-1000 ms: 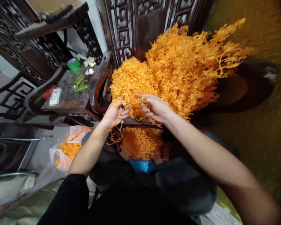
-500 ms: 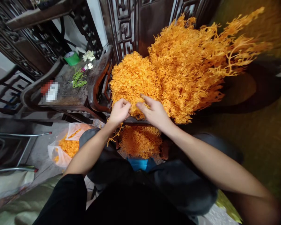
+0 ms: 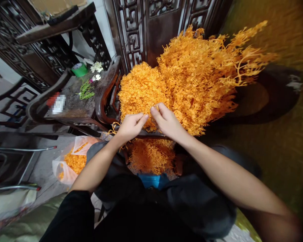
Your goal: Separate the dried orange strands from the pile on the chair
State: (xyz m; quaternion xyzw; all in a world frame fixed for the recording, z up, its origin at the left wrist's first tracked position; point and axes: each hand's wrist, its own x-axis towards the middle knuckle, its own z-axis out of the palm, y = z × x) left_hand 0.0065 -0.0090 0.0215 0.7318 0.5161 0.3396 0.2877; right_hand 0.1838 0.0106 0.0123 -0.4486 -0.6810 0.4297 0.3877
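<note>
My left hand (image 3: 131,127) is closed, thumb pressed on the forefinger; a thin orange plastic-looking flower strand (image 3: 114,128) trails out behind it near the wrist. Close beside it, my right hand (image 3: 168,121) has thumb and forefinger pinched together; whatever lies between them blends into the orange behind. Both hands are just in front of a dense heap of small orange flowers (image 3: 141,89). Adjoining it on the right is a larger bushy pile of orange branching strands (image 3: 197,74), its long ends pointing right.
Below, between my knees, more orange strands (image 3: 151,154) sit above a blue container (image 3: 153,180). A plastic bag (image 3: 63,168) of orange pieces is on the floor at left. A dark wooden chair (image 3: 75,104) holds green tape (image 3: 79,69), white flowers (image 3: 97,67) and green stems (image 3: 86,90).
My right hand's spread fingers have come together in a pinch. My left hand has moved slightly right, and the trailing strand now curls higher behind its wrist. The view has shifted a little.
</note>
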